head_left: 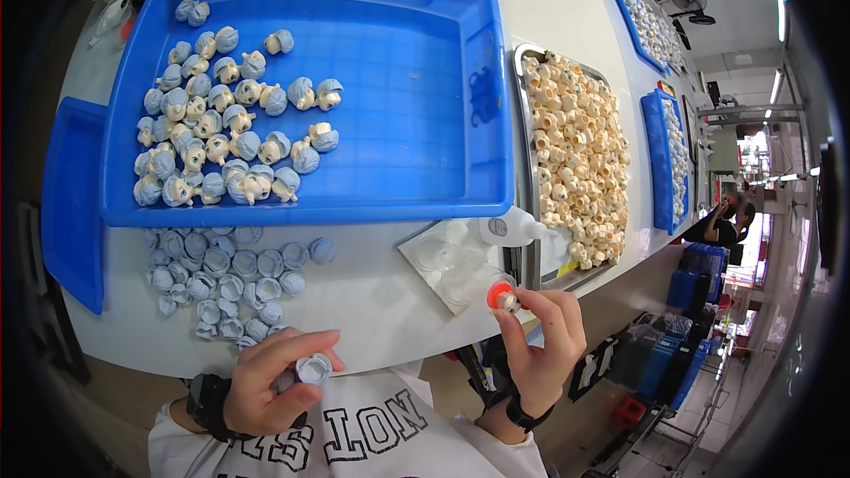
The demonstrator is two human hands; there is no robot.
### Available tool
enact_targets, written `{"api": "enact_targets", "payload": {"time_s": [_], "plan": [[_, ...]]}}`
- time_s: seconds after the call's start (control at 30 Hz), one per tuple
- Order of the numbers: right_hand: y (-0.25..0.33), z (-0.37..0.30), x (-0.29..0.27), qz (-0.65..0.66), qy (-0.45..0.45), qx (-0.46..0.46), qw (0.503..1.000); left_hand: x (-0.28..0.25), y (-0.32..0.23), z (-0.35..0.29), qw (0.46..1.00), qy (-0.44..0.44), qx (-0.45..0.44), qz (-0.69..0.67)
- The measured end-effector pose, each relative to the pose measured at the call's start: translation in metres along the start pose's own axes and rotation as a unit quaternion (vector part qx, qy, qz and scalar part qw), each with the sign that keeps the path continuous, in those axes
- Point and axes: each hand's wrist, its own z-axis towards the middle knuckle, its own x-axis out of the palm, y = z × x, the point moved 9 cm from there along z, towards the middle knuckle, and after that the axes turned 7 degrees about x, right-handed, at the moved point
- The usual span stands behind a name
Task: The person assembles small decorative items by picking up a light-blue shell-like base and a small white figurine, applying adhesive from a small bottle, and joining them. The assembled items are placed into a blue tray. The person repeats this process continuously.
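Observation:
My left hand (266, 385) holds a hollow blue-grey doll hair piece (313, 368) between thumb and fingers, its opening facing up. In my right hand (551, 336), thumb and fingertips pinch a small cream doll face piece (509, 302). It sits right over a small round orange-red dish (498, 290); whether they touch I cannot tell. Beyond the left hand, loose hair pieces (232, 288) lie in a heap on the white table. A white squeeze bottle (513, 228) lies past the right hand, near a clear round plastic piece (467, 279).
A large blue bin (398, 211) holds several joined doll heads (208, 124). Right of it, a metal tray (529, 159) is heaped with cream face pieces (575, 150). Farther right stands a smaller blue bin (660, 159). A blue lid or tray (71, 221) lies at the left edge. Other people sit farther off.

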Motion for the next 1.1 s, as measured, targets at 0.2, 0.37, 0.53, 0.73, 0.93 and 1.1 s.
{"api": "enact_targets", "payload": {"time_s": [0.2, 0.37, 0.53, 0.73, 0.93, 1.1], "plan": [[-0.002, -0.002, -0.001, -0.001, -0.005, 0.008, 1.000, 0.003, 0.014, -0.009, 0.985, -0.058, -0.039, -0.160], [-0.006, -0.007, -0.002, 0.026, -0.026, 0.023, 0.999, 0.001, 0.013, -0.009, 0.991, -0.019, -0.023, -0.134], [-0.011, -0.013, -0.001, 0.045, -0.041, 0.031, 0.998, 0.000, 0.014, -0.008, 0.998, 0.005, -0.002, -0.069], [-0.021, -0.027, -0.006, 0.127, -0.088, 0.086, 0.984, 0.002, 0.012, -0.007, 0.986, -0.026, -0.087, -0.137], [0.027, -0.030, 0.017, 0.385, -0.027, 0.012, 0.922, 0.016, 0.012, 0.000, 0.983, 0.013, -0.093, -0.158], [0.078, -0.028, 0.037, 0.433, 0.100, -0.088, 0.891, 0.015, 0.003, 0.006, 0.988, 0.012, -0.015, -0.155]]}}
